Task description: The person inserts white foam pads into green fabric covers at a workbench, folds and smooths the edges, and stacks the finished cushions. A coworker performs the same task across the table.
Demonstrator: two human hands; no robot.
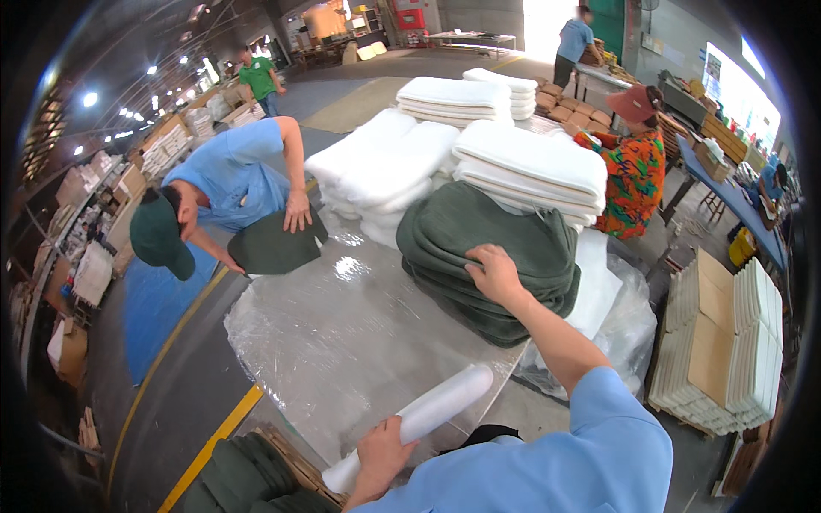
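Observation:
In my left hand [385,453] is a long white roll [440,402], slanting over the near edge of the table; its fingers wrap round the middle. I cannot tell whether it is rolled padding or film. My right hand [496,274] rests on top of a pile of dark green fabric covers [453,227], its fingers apart and slightly bent. The covers have rounded ends and lie in several layers. Right behind them stands a stack of folded white pads [530,162]. Clear plastic sheet [333,325] covers the table under these things.
Across the table's left side, a co-worker in a dark cap [162,231] presses a green cover [274,244] flat. More white pad stacks [385,154] stand at the back. A person in a patterned shirt [633,171] is at the right. Dark green pieces [235,474] fill a box below left.

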